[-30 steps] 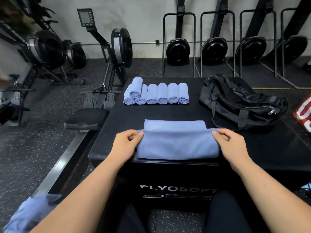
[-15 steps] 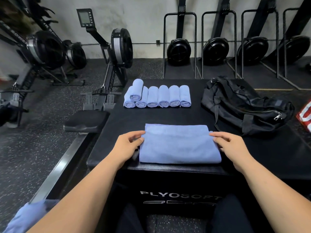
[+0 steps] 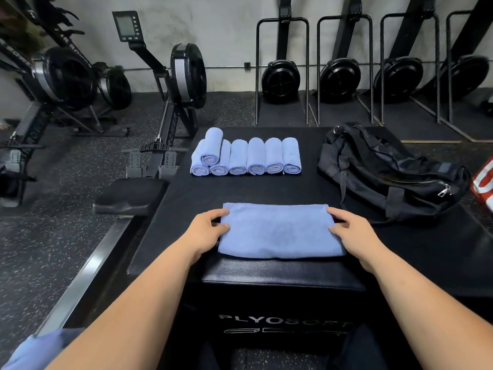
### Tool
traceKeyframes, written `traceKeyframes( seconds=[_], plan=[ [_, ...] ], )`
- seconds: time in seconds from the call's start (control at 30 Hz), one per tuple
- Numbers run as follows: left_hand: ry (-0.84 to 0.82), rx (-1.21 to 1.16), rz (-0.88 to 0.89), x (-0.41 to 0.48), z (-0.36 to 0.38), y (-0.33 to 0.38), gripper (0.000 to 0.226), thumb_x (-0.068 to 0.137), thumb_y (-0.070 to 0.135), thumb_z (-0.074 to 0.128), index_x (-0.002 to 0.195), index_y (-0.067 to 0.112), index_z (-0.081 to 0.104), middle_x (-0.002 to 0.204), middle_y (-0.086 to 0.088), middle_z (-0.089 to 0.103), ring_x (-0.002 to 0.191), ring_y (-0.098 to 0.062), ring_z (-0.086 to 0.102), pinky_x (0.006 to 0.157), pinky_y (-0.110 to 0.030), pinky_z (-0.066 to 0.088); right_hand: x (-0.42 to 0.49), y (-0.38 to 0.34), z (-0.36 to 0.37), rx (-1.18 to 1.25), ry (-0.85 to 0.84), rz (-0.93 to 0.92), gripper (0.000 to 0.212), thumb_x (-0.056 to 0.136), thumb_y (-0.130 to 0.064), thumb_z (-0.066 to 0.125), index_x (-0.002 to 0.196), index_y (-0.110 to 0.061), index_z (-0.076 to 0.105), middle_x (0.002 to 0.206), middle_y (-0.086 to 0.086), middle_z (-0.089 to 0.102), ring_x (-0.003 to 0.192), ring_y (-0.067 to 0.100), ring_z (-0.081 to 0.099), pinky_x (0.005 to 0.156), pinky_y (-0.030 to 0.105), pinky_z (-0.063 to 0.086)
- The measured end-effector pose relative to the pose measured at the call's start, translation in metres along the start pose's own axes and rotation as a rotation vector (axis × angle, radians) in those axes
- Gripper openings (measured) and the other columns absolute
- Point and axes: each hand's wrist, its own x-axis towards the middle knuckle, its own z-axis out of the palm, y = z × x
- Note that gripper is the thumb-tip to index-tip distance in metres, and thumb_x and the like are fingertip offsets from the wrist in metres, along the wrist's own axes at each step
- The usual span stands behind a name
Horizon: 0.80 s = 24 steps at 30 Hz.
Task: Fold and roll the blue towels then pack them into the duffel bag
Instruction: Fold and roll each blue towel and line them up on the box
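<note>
A folded blue towel (image 3: 278,229) lies flat near the front edge of the black plyo box (image 3: 266,190). My left hand (image 3: 206,231) grips its left edge, thumb on top and fingers curled at the far corner. My right hand (image 3: 352,231) holds its right edge the same way. Several rolled blue towels (image 3: 246,157) sit in a row at the back of the box, one stacked on top at the left. The black duffel bag (image 3: 386,169) lies at the right, its zipper apparently shut.
Rowing machines (image 3: 170,84) stand left and along the back wall. A black seat pad (image 3: 130,196) and rail run beside the box's left side. More blue cloth (image 3: 34,351) shows at the bottom left. A red and white object (image 3: 484,182) sits at the right edge.
The near half of the towel was folded forward and laid flat. Both hands moved from pinching the raised fold to resting at the towel's left and right edges.
</note>
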Motion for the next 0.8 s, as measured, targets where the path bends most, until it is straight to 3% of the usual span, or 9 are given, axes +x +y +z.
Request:
traceKeyframes(
  seconds=[0.1,0.23,0.4,0.53,0.6,0.63,0.7,0.73,0.8],
  plan=[
    [-0.039,0.0,0.021,0.003,-0.002,-0.002,0.053,0.095,0.006,0.072,0.142,0.028,0.061,0.131,0.008,0.068,0.114,-0.019,0.068,0.088,-0.029,0.059,0.0,0.006,0.002,0.055,0.012,-0.033,0.052,0.091,0.005,0.061,0.129,-0.029,0.074,0.103,0.005,0.073,0.085,0.016,0.058,0.083,0.024,0.046],
    [-0.082,0.077,0.056,0.008,-0.006,0.001,0.062,0.095,0.003,0.07,0.15,0.028,0.054,0.136,0.007,0.063,0.095,-0.014,0.068,0.075,-0.022,0.053,0.003,0.009,0.003,0.124,0.048,0.001,0.049,0.094,0.005,0.058,0.124,-0.03,0.077,0.117,0.003,0.072,0.094,0.015,0.06,0.089,0.027,0.048],
    [-0.097,0.282,0.07,0.011,-0.003,0.003,0.064,0.095,0.009,0.07,0.154,0.022,0.047,0.144,0.003,0.055,0.099,-0.014,0.065,0.091,-0.026,0.048,0.009,0.011,0.005,0.038,0.058,0.02,0.047,0.095,0.0,0.058,0.13,-0.028,0.073,0.124,0.004,0.071,0.108,0.021,0.065,0.101,0.033,0.049],
    [-0.004,0.276,0.101,0.004,0.003,0.002,0.067,0.093,0.012,0.072,0.155,0.021,0.047,0.152,0.009,0.045,0.109,-0.01,0.062,0.108,-0.03,0.044,0.004,0.003,0.005,-0.111,0.038,-0.006,0.052,0.093,-0.002,0.059,0.138,-0.026,0.068,0.125,0.002,0.067,0.104,0.018,0.06,0.093,0.031,0.045],
    [0.045,0.218,0.124,-0.007,0.005,0.002,0.067,0.09,0.018,0.074,0.152,0.029,0.049,0.147,0.016,0.048,0.103,-0.002,0.065,0.103,-0.027,0.048,-0.004,-0.001,0.003,-0.199,0.036,-0.043,0.051,0.093,-0.008,0.064,0.137,-0.032,0.067,0.126,-0.003,0.065,0.104,0.017,0.06,0.092,0.032,0.044],
    [0.07,0.172,0.148,-0.014,0.007,0.004,0.066,0.09,0.018,0.075,0.149,0.033,0.049,0.141,0.019,0.05,0.093,-0.002,0.068,0.093,-0.025,0.053,-0.01,-0.002,0.001,-0.244,0.048,-0.067,0.049,0.093,-0.012,0.067,0.137,-0.035,0.066,0.126,-0.007,0.062,0.102,0.015,0.06,0.091,0.031,0.042],
    [0.089,0.102,0.203,-0.029,0.01,0.003,0.066,0.093,0.013,0.075,0.144,0.043,0.046,0.133,0.023,0.051,0.065,-0.012,0.066,0.065,-0.029,0.058,-0.022,-0.003,-0.003,-0.314,0.103,-0.143,0.046,0.093,-0.018,0.072,0.135,-0.034,0.066,0.123,-0.01,0.059,0.092,0.011,0.063,0.089,0.029,0.04],
    [0.095,0.095,0.227,-0.035,0.011,0.0,0.067,0.093,0.012,0.075,0.141,0.048,0.046,0.133,0.023,0.051,0.06,-0.018,0.064,0.06,-0.035,0.059,-0.028,-0.001,-0.004,-0.332,0.137,-0.175,0.043,0.092,-0.021,0.074,0.133,-0.034,0.068,0.121,-0.01,0.058,0.086,0.007,0.064,0.087,0.029,0.041],
    [0.104,0.112,0.255,-0.045,0.012,-0.008,0.068,0.091,0.014,0.077,0.139,0.052,0.048,0.135,0.018,0.056,0.063,-0.018,0.063,0.07,-0.038,0.061,-0.04,0.002,-0.005,-0.356,0.181,-0.204,0.039,0.091,-0.027,0.075,0.128,-0.036,0.069,0.118,-0.01,0.059,0.079,0.002,0.064,0.084,0.031,0.046]
  ],
)
